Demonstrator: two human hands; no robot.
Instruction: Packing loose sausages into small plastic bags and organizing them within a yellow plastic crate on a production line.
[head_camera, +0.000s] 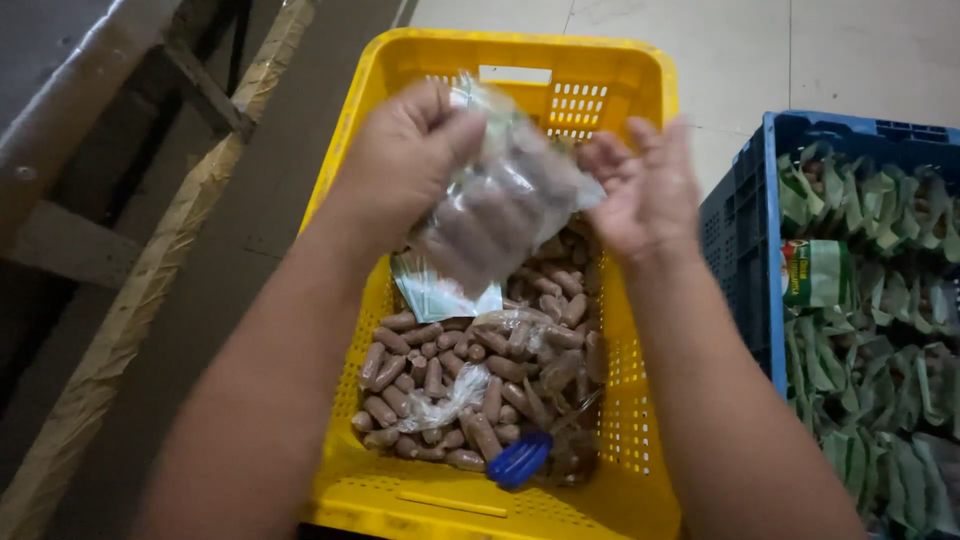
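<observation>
My left hand (405, 150) pinches the top of a clear plastic bag (500, 200) filled with small brown sausages and holds it over a yellow crate (620, 80). Close to the bag's right side, my right hand (645, 190) has its fingers spread, fingertips near the bag's edge; the blur hides whether it touches. Below, the crate holds many loose brown sausages (470, 380), some empty clear bags (440, 295) and a blue scoop (518, 460).
A blue crate (745, 210) stands to the right, packed with green-printed filled bags (880, 330). A wooden frame (120, 260) runs along the left side. Pale floor tiles (740, 50) lie beyond both crates.
</observation>
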